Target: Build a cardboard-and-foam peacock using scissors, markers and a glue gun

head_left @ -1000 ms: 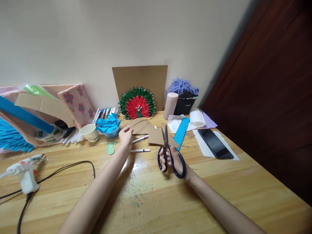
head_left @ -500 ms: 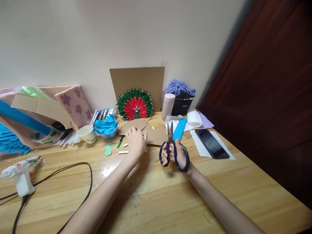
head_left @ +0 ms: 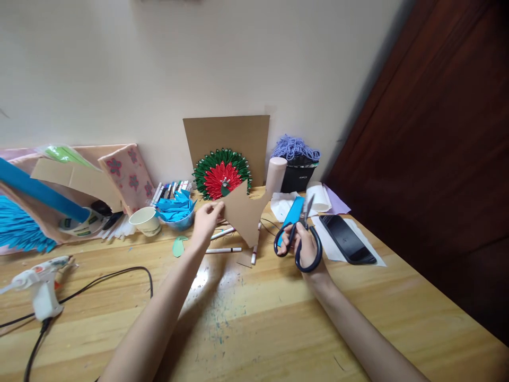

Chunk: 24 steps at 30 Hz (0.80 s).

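While L hand (head_left: 207, 218) pinches the cardboard piece (head_left: 243, 212) by its left edge, thumb & fingertips pressed tog., R hand (head_left: 307, 250) is curled around the scissors (head_left: 305, 214), thumb thru one loop, fingers thru the other; blades point up & away, their gap too small to tell. Cardboard piece is held up, tilted, just R of the L fingertips, lower tip over the markers (head_left: 225, 250); can't tell if touching. Prob. light, fairly stiff, not slippery, but narrow tips could crease, so best grip = broad middle or the margin by L thumb. Scissors look heavier, rigid; hold by loops. Edges: cardboard's cut sides run from L fingers out to pointed corners. Blue strip (head_left: 293, 209) lies just beside R fingers, phone (head_left: 348, 239) to their R, w/ table edge past it. L of the L fingers: bowl of blue pieces (head_left: 176, 207), then paper cup (head_left: 145, 220); green cutout (head_left: 178, 245) near the wrist. Red-green craft (head_left: 221, 172) stands beyond L fingers, so prob. little room that way. Most room looks to be on fingers' near side, over tabletop (head_left: 262, 329); glue gun (head_left: 43, 281) sits well L.
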Available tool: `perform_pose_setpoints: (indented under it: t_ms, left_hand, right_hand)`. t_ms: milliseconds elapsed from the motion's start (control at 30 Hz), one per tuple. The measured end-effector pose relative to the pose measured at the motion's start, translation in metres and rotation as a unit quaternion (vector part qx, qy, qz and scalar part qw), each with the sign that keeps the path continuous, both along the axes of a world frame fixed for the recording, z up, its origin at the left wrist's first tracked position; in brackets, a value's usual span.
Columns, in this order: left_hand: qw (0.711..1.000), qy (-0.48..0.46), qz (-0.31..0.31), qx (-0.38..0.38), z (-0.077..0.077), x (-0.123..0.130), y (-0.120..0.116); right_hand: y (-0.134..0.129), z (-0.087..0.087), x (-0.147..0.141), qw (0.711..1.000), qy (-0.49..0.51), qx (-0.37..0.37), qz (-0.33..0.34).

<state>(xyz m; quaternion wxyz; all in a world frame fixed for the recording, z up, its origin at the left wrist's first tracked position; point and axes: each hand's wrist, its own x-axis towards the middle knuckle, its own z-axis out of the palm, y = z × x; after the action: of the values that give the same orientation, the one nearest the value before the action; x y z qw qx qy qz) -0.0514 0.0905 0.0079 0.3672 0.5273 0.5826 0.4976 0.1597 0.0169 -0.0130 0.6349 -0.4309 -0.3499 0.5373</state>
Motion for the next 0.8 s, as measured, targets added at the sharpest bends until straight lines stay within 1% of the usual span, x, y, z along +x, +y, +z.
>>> perform_pose_setpoints:
  t_ms: [67,100,133,200,233,300,400,433,500,567,633,667,700,733,800]
  left_hand:
    - [0.995,-0.087,0.018,0.048,0.014,-0.011,-0.002]
    - [0.992,-0.104,0.019,0.067,0.02,-0.015,-0.004]
    - [0.991,-0.104,0.015,0.079,0.025,-0.018,-0.007]
    - [0.995,-0.055,-0.016,0.08,0.032,-0.021,-0.013]
    - [0.996,-0.021,-0.039,0.076,0.035,-0.02,-0.016]
    - [0.992,0.054,-0.084,0.078,0.038,-0.016,-0.023]
    - [0.969,0.169,-0.137,0.116,0.039,-0.006,-0.03]
    - [0.959,0.202,-0.152,0.128,0.039,-0.002,-0.032]
    - [0.941,0.25,-0.177,0.145,0.037,0.005,-0.035]
    - [0.929,0.277,-0.19,0.156,0.034,0.01,-0.037]
    - [0.924,0.286,-0.177,0.181,0.032,0.015,-0.038]
    - [0.923,0.288,-0.157,0.203,0.031,0.017,-0.039]
    - [0.921,0.288,-0.123,0.23,0.03,0.019,-0.04]
    - [0.92,0.287,-0.075,0.257,0.03,0.021,-0.041]
    - [0.915,0.27,0.049,0.294,0.03,0.025,-0.043]
  right_hand:
    - [0.003,0.0,0.006,0.997,-0.033,0.035,-0.061]
    - [0.005,0.0,0.009,0.994,-0.056,0.045,-0.082]
    - [0.006,0.0,0.012,0.991,-0.079,0.052,-0.095]
    - [0.007,0.001,0.018,0.987,-0.116,0.053,-0.099]
    - [0.007,0.002,0.02,0.986,-0.13,0.052,-0.086]
    - [0.006,0.002,0.022,0.987,-0.152,0.052,-0.03]
    - [0.002,0.001,0.02,0.976,-0.188,0.06,0.089]
    - [0.0,0.0,0.018,0.971,-0.203,0.055,0.118]
    - [-0.003,0.0,0.013,0.958,-0.246,0.036,0.146]
    - [-0.006,0.0,0.009,0.943,-0.294,0.02,0.153]
    - [-0.007,0.001,0.006,0.936,-0.323,0.021,0.141]
    - [-0.007,0.001,0.006,0.937,-0.325,0.024,0.122]
    - [-0.006,0.0,0.006,0.943,-0.319,0.026,0.093]
    - [-0.005,-0.001,0.008,0.951,-0.303,0.025,0.057]
    - [0.0,-0.005,0.011,0.97,-0.242,0.022,-0.018]
